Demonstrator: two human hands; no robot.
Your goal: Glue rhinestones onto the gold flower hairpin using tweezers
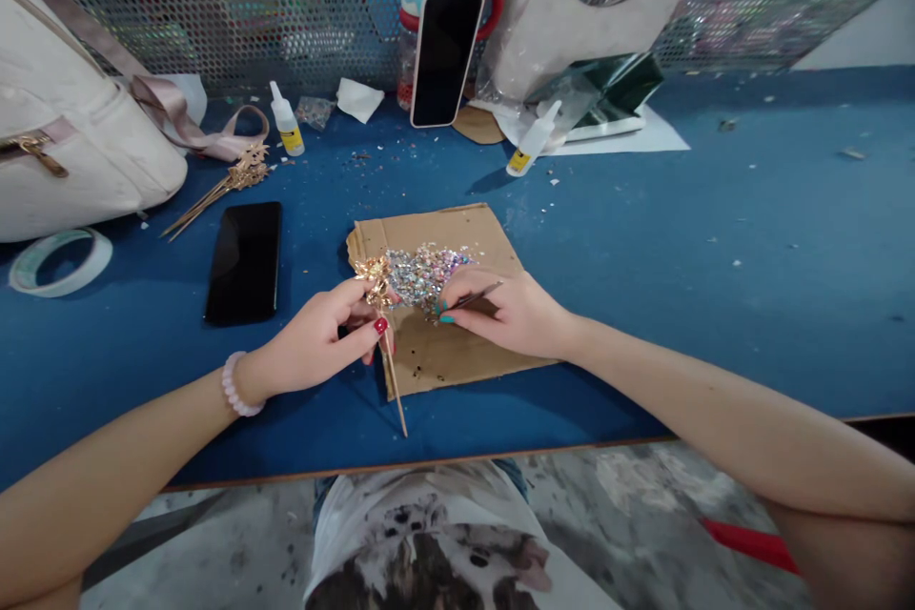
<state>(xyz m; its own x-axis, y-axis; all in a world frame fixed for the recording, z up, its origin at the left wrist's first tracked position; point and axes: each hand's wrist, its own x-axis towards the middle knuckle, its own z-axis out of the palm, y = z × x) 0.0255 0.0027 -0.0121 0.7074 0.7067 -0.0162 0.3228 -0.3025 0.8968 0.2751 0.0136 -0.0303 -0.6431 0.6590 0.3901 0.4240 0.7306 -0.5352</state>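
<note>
My left hand (333, 334) is closed on a gold hair stick (396, 391), whose flower-shaped metal head (375, 278) sticks up past my fingertips and whose thin shaft points down toward the table's front edge. My right hand (507, 310) pinches dark, slim tweezers (476, 295), with the tips hidden by my fingers at the near side of a glittering heap of rhinestones (418, 272). The heap lies on a piece of brown cardboard (457, 372) under both hands. A few dark specks lie on the cardboard's near part.
Left of the cardboard are a black phone (244, 262), a tape roll (61, 262), more gold hair sticks (247, 170) and a white bag (71, 114). Behind stand two small glue bottles (289, 126) (533, 145), a propped phone (447, 57) and a jug with red handle (493, 10).
</note>
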